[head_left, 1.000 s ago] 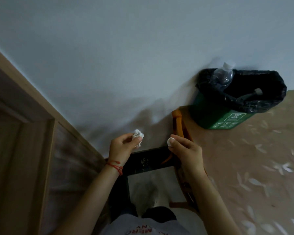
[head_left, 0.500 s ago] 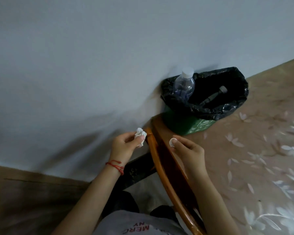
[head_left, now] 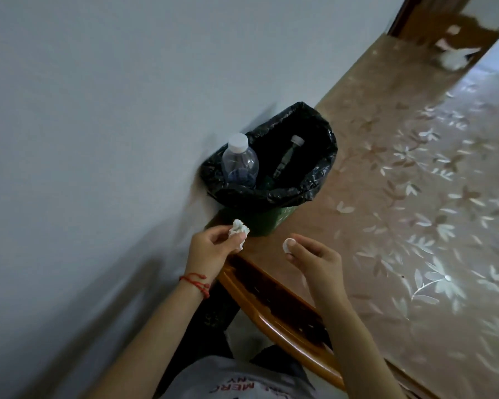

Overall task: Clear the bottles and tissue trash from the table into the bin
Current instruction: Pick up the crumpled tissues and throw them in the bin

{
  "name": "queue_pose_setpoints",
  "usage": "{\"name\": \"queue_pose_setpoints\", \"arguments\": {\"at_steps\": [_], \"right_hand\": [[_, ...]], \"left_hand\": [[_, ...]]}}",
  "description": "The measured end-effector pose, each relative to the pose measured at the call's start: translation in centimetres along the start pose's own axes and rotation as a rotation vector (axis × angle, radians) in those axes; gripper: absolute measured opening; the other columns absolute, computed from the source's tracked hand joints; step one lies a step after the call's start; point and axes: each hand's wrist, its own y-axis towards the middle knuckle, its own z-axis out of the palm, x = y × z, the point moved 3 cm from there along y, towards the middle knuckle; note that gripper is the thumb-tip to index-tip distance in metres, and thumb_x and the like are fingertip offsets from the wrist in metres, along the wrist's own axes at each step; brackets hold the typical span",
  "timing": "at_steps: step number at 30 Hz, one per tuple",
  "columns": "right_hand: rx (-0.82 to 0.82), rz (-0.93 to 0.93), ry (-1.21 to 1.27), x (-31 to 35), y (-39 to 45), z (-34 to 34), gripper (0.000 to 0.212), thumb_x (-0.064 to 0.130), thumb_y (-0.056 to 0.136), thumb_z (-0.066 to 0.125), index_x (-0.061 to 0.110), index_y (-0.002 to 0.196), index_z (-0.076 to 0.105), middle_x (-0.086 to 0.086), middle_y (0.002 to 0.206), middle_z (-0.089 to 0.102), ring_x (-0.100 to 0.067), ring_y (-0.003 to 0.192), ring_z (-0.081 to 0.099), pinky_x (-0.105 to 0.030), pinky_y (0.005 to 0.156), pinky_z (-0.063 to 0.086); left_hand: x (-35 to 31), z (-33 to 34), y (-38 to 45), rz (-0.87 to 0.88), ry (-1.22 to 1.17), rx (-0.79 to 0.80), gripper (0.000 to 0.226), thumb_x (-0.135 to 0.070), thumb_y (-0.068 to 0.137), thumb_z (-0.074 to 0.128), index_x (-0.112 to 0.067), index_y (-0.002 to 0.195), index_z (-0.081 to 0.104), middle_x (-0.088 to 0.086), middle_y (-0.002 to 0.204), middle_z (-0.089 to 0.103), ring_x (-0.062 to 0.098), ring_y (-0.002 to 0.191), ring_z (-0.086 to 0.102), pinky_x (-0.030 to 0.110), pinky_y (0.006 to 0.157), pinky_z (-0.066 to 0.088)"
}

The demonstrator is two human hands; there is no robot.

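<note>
Since half a second ago the view has swung right and tilted: the bin now sits near the middle of the frame instead of the upper right, a long stretch of floor and a doorway at the top right have come into sight, and the wooden frame at the lower left is gone. Both hands keep their pinches and their spacing.

The left hand pinches a crumpled white tissue between thumb and fingertips; the wad sticks up past the fingers, just in front of the bin's green wall and below its rim. The right hand holds a smaller tissue ball pinched at its fingertips, its other fingers loosely curled. This ball hangs to the right of the bin, over the floor, nearer the viewer than the rim. The two hands are apart, with the curved wooden chair back below and between them.

The bin is green, lined with a black plastic bag folded over its rim, and stands against the pale grey wall. Inside it a clear plastic bottle with a white cap stands upright at the left, and a second, darker bottle leans deeper in the bag.

The floor is tan with a pale leaf and flower pattern. A red string bracelet circles the left wrist.
</note>
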Motion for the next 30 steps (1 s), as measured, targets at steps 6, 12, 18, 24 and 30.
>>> {"name": "queue_pose_setpoints", "arguments": {"at_steps": [6,12,18,24,30], "right_hand": [[-0.073,-0.109,0.023,3.2,1.1,0.6,0.009,0.020,0.076,0.072,0.025,0.084,0.075,0.007,0.083,0.075,-0.012,0.080,0.070,-0.019,0.068,0.055],[-0.071,-0.237,0.068,8.6,3.5,1.9,0.011,0.018,0.076,0.073,0.021,0.087,0.073,0.005,0.081,0.075,-0.013,0.080,0.071,-0.017,0.070,0.054],[-0.085,-0.274,0.000,11.3,6.0,3.6,0.014,0.018,0.077,0.073,0.016,0.091,0.072,0.009,0.075,0.074,-0.008,0.079,0.070,-0.023,0.077,0.056],[-0.125,-0.310,-0.134,11.2,5.2,3.3,0.044,0.026,0.077,0.072,0.009,0.117,0.061,0.005,0.104,0.067,0.002,0.090,0.064,-0.013,0.080,0.052],[-0.231,-0.494,-0.524,8.6,1.9,0.9,0.039,0.029,0.085,0.061,0.014,0.121,0.057,0.000,0.116,0.062,-0.008,0.104,0.059,-0.024,0.090,0.049]], "left_hand": [[0.2,0.2,1.3,-0.017,0.000,0.058,0.005,-0.030,0.070,0.073,-0.035,0.068,0.071,-0.007,0.074,0.072,0.014,0.080,0.068,0.029,0.074,0.054],[-0.3,0.3,1.4,-0.017,-0.001,0.079,0.012,-0.031,0.071,0.073,-0.040,0.064,0.070,-0.016,0.067,0.072,0.003,0.072,0.068,0.018,0.065,0.051],[-0.9,0.2,1.5,-0.015,-0.028,0.062,0.011,-0.027,0.072,0.072,-0.037,0.067,0.070,-0.013,0.066,0.072,0.005,0.072,0.069,0.017,0.064,0.053],[-1.1,0.3,1.3,-0.003,-0.040,0.066,0.016,-0.024,0.074,0.071,-0.038,0.065,0.071,-0.016,0.066,0.073,0.003,0.071,0.068,0.014,0.061,0.054],[-1.4,0.6,1.1,0.010,-0.026,0.075,0.011,-0.026,0.074,0.071,-0.037,0.071,0.071,-0.009,0.071,0.074,0.006,0.076,0.069,0.014,0.063,0.054]]}}
